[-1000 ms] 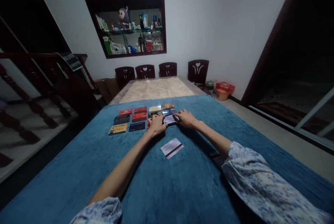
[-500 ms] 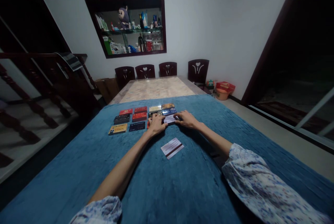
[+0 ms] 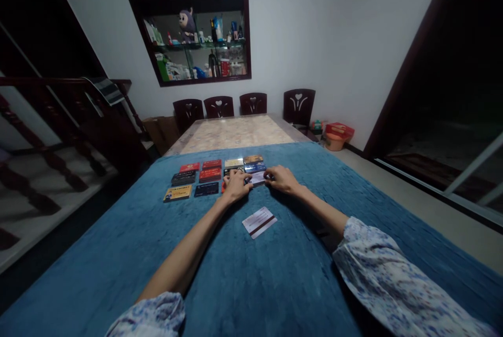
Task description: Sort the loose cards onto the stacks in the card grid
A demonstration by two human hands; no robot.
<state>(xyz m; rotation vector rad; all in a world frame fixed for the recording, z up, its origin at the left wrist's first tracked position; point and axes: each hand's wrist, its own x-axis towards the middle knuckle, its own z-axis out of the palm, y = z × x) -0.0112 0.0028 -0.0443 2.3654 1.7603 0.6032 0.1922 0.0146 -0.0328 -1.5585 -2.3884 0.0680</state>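
Between my two hands lies a pale card stack point(image 3: 258, 178) at the near right corner of the laid-out cards. My left hand point(image 3: 236, 186) grips its left end, fingers bent, and covers most of a red card point(image 3: 223, 188). At the right end, the curled fingers of my right hand point(image 3: 280, 178) press against it. Nearer to me a single white card point(image 3: 260, 222) with a dark stripe lies tilted on the blue cloth. Left of my hands are a yellow card stack point(image 3: 177, 193) and a dark card stack point(image 3: 206, 189).
Behind are red stacks point(image 3: 210, 174), a black stack point(image 3: 184, 177), a cream stack point(image 3: 234, 162) and a blue stack point(image 3: 254, 167). The blue cloth point(image 3: 129, 242) covers the near table; its marble top point(image 3: 239, 132) shows beyond. Dark chairs point(image 3: 298, 106) stand behind.
My right hand has shifted very slightly to the right along the pale stack. My left hand stays nearly where it was, and the loose card lies unmoved.
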